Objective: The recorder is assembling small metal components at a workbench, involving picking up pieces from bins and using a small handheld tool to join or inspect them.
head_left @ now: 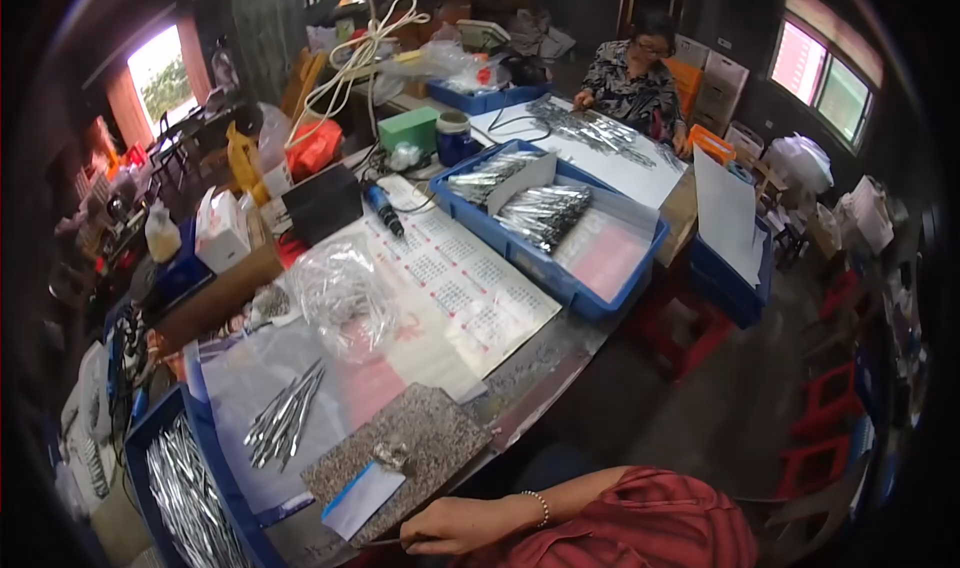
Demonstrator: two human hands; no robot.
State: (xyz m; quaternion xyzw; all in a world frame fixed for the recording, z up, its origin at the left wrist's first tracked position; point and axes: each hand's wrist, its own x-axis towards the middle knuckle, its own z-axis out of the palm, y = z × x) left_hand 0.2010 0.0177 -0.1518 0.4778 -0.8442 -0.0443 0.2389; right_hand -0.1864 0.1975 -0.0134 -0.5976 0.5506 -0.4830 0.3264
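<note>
My right hand (452, 526) rests at the near edge of the worktable, its fingers curled. A thin dark sliver shows at its fingertips, too small to name. Beside it lies a speckled stone slab (420, 423). On the slab are a white card with a blue edge (362, 500) and a small crumpled metallic lump (391, 455). Left of the slab, a loose bunch of slim silvery metal pieces (285, 418) is spread on a clear plastic sheet. A blue tray (190, 408) at the lower left holds many more such pieces. My left hand is not in view.
A clear plastic bag (345, 303) and a blue pen-shaped power tool (382, 208) lie on a printed sheet (500, 303). Beyond stands a blue tray (600, 303) of silvery pieces. Another person (635, 83) sits at the far side. Red stools (685, 333) stand on the right.
</note>
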